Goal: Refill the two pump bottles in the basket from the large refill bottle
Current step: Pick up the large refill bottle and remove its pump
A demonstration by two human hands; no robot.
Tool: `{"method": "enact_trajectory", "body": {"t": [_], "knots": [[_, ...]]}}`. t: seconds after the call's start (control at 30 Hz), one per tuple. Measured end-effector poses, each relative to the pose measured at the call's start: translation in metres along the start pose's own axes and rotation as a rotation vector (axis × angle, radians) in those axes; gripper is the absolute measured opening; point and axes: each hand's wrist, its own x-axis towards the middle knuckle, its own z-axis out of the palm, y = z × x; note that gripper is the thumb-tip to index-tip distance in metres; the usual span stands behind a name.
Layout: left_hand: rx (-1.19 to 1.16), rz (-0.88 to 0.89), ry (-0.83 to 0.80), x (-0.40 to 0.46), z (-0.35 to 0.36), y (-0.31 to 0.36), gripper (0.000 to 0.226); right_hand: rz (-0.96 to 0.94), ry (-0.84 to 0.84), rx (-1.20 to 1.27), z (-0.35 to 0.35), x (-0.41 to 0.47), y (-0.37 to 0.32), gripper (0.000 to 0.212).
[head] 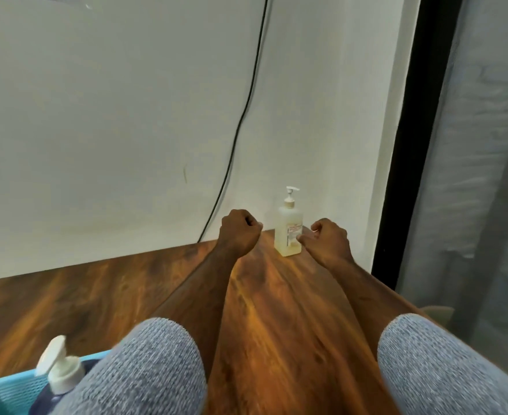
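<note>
**Pump bottle upright at the wall, both hands close by**

Pale grey wall [112,115] fills the upper two thirds of the frame, with a thin black cable [240,115] running down it from the top centre to the back edge of a reddish-brown wooden tabletop [276,310]. Down the right side stands a black frame [402,145] with a blurred grey pane beyond it.

Just right of frame centre, on the far end of the tabletop near the wall, stands a pump bottle [288,229]. Its body is translucent and squarish, with yellowish liquid showing in the bottom part, a label with red print too small to read, and a white pump head. Its long axis is vertical; the nozzle points toward the right of the frame.

A left hand [239,232] sits left of the bottle, apart from it, fingers curled into a fist with nothing in it. A right hand [326,241] is just right of the bottle, fingers loosely bent with the fingertips at its label; whether they touch it cannot be told. Both forearms come out of grey knitted sleeves [145,369].

At the lower left corner, a light blue mesh basket [7,390] holds a dark blue bottle [47,401] with a white flip cap [58,366] standing open.
</note>
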Motion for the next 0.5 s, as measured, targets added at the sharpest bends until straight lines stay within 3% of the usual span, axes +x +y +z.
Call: {"method": "enact_trajectory", "body": {"t": [0.23,0.5], "knots": [[0.026,-0.029,-0.038,0.04,0.022,-0.031,0.013,0.002,-0.002,-0.082,0.049,0.061,0.008,0.074],[0.089,-0.02,-0.046,0.059,0.018,-0.055,0.013,0.087,0.024,-0.064,0.09,0.098,-0.005,0.085]]}}
